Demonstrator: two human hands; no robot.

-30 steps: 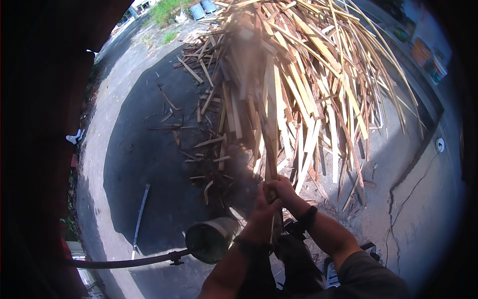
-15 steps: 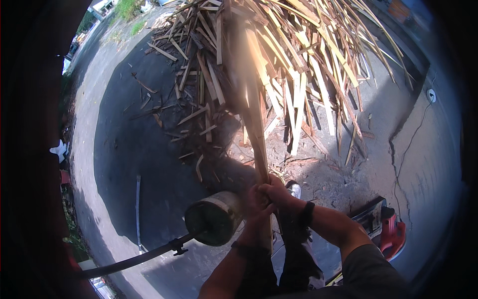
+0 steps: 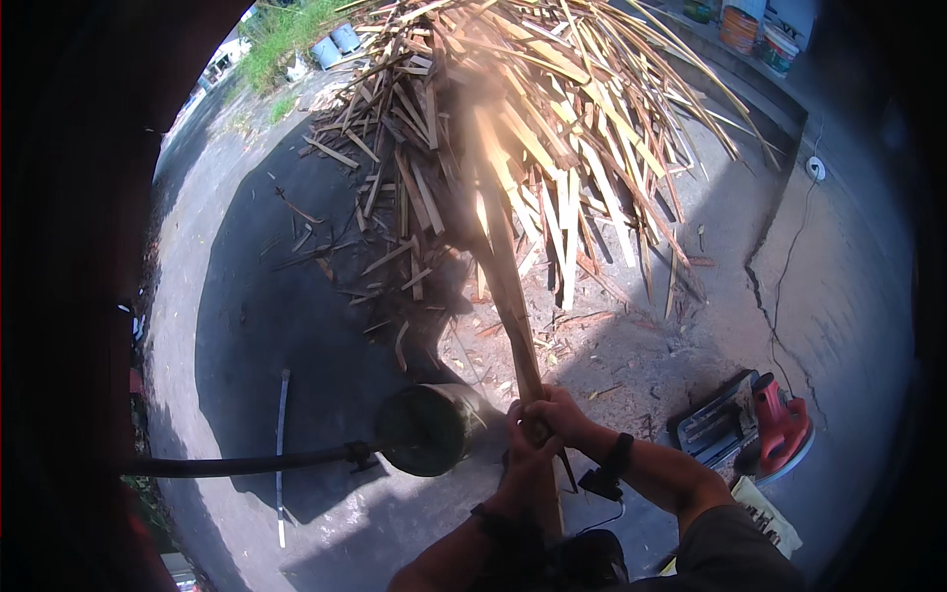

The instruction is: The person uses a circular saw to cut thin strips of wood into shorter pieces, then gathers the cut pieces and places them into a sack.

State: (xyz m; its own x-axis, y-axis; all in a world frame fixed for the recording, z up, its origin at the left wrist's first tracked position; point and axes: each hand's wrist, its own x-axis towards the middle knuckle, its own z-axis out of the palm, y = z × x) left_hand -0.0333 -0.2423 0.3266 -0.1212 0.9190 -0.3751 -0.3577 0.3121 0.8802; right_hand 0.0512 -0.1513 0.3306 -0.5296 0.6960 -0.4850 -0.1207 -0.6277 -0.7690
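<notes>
My left hand (image 3: 526, 452) and my right hand (image 3: 564, 414) are close together, both closed around a bundle of long wooden strips (image 3: 509, 286). The bundle stretches away from me toward the large pile of wood offcuts (image 3: 582, 178), and its near end runs down past my left wrist. The right hand grips slightly farther out than the left. A thin dark sliver sticks out below the right hand. Glare blurs the far end of the bundle, so I cannot tell where it ends against the pile.
Left of my hands stands a cylindrical drum (image 3: 426, 431) with a dark hose (image 3: 247, 467). A pale rod (image 3: 282, 454) lies on the ground beyond. A red-handled power saw (image 3: 782, 419) and a pale bag (image 3: 769, 518) lie at right. Buckets (image 3: 779, 49) stand far right; a cable crosses the cracked concrete.
My hands, still gripping the wooden strips, have moved a little lower and to the right in the picture. The view has shifted, bringing the buckets and the pale bag into sight.
</notes>
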